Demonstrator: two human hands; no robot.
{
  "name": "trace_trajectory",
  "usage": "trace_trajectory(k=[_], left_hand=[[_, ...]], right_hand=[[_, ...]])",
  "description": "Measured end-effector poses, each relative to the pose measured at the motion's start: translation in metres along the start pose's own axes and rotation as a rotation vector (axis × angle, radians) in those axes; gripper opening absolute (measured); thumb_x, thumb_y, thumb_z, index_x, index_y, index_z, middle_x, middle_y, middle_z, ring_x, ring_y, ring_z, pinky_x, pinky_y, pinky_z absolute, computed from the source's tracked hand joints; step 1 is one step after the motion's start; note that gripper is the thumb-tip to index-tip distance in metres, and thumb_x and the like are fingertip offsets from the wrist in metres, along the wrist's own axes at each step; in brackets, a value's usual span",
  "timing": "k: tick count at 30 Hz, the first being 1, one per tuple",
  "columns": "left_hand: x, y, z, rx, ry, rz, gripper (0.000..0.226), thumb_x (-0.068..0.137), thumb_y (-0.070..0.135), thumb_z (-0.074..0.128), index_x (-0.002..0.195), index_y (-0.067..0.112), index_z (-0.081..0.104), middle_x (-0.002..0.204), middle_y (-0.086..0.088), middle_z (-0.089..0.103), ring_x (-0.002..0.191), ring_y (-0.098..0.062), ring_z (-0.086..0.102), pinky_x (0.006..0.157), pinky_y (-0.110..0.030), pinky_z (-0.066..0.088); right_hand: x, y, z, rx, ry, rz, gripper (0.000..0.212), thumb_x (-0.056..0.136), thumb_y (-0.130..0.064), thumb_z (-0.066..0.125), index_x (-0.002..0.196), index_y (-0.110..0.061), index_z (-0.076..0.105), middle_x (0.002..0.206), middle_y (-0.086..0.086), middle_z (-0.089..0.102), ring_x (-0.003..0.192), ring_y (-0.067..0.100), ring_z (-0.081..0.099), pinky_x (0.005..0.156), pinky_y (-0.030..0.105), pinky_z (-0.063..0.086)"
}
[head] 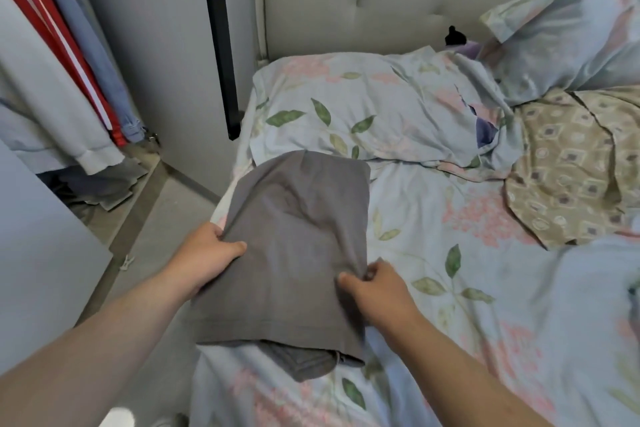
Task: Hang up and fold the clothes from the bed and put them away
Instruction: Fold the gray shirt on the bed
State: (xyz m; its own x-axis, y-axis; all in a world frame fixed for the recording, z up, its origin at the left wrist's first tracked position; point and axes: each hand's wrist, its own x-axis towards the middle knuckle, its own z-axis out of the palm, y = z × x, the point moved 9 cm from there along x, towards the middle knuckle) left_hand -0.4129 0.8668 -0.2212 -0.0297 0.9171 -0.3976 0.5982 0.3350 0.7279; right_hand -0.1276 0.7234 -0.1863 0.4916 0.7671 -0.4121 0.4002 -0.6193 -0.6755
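Folding looks to be the step in hand: the left hand (pixel 211 248) grips the left edge of a grey garment (pixel 298 232) and the right hand (pixel 375 282) pinches its right edge, the cloth lying part-doubled on the near left side of the bed (pixel 450 305), its far end touching a pillow (pixel 346 107). Next, I judge, both hands must bring the held edges over evenly and smooth the fold flat before it joins the hanging clothes (pixel 41 87) at the left. By count: one grey garment, two hands, two floral pillows, one beige patterned cloth (pixel 571 166) at the far right.
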Motion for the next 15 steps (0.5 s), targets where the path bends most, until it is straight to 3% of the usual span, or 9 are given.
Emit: trace_trajectory(k=[2,5,9,10,13,15], left_hand=[[-0.011,-0.005,0.006,-0.023,-0.074,-0.037,0.046,0.069,0.041,0.080,0.105,0.016,0.064,0.101,-0.005,0.070,0.091,-0.025,0.067,0.083,-0.038,0.055],[-0.032,-0.003,0.007,-0.070,-0.094,-0.015,0.067,0.059,0.044,0.080,0.118,0.016,0.064,0.103,-0.002,0.073,0.095,-0.024,0.069,0.093,-0.043,0.054],[-0.058,0.002,-0.002,0.102,0.030,0.018,0.037,0.068,0.049,0.078,0.089,0.023,0.064,0.108,-0.005,0.071,0.095,-0.027,0.066,0.088,-0.038,0.053],[-0.063,0.007,-0.002,0.192,0.051,0.036,0.040,0.068,0.056,0.073,0.087,0.023,0.062,0.111,-0.009,0.068,0.097,-0.030,0.065,0.086,-0.037,0.053],[-0.074,0.029,0.010,0.307,0.040,0.120,0.075,0.070,0.066,0.058,0.122,0.012,0.057,0.127,-0.015,0.056,0.102,-0.037,0.064,0.090,-0.042,0.053],[-0.078,0.049,0.018,0.357,0.063,0.201,0.072,0.079,0.062,0.061,0.133,0.014,0.052,0.137,-0.011,0.050,0.117,-0.036,0.057,0.096,-0.042,0.049]], right_hand=[[-0.002,0.012,0.020,0.100,-0.137,0.108,0.043,0.078,-0.043,0.075,0.105,-0.011,0.065,0.101,0.003,0.070,0.091,0.023,0.068,0.083,0.037,0.057],[-0.003,0.010,0.031,0.303,-0.221,0.150,0.027,0.080,-0.019,0.077,0.104,-0.010,0.069,0.101,0.008,0.073,0.093,0.027,0.069,0.088,0.040,0.058],[-0.001,0.020,-0.003,0.493,-0.213,0.177,0.023,0.079,0.000,0.064,0.101,-0.008,0.067,0.089,0.016,0.073,0.081,0.031,0.069,0.065,0.034,0.057],[0.000,0.026,-0.019,0.495,-0.204,0.169,0.024,0.079,0.001,0.061,0.100,-0.008,0.068,0.085,0.017,0.074,0.077,0.032,0.070,0.060,0.033,0.056],[0.003,0.064,-0.064,0.485,-0.137,0.204,0.022,0.077,0.002,0.063,0.098,-0.002,0.067,0.085,0.022,0.074,0.074,0.036,0.073,0.060,0.039,0.059],[-0.002,0.097,-0.083,0.438,-0.047,0.231,0.016,0.077,-0.005,0.074,0.088,0.001,0.065,0.086,0.024,0.072,0.076,0.037,0.071,0.069,0.048,0.061]])
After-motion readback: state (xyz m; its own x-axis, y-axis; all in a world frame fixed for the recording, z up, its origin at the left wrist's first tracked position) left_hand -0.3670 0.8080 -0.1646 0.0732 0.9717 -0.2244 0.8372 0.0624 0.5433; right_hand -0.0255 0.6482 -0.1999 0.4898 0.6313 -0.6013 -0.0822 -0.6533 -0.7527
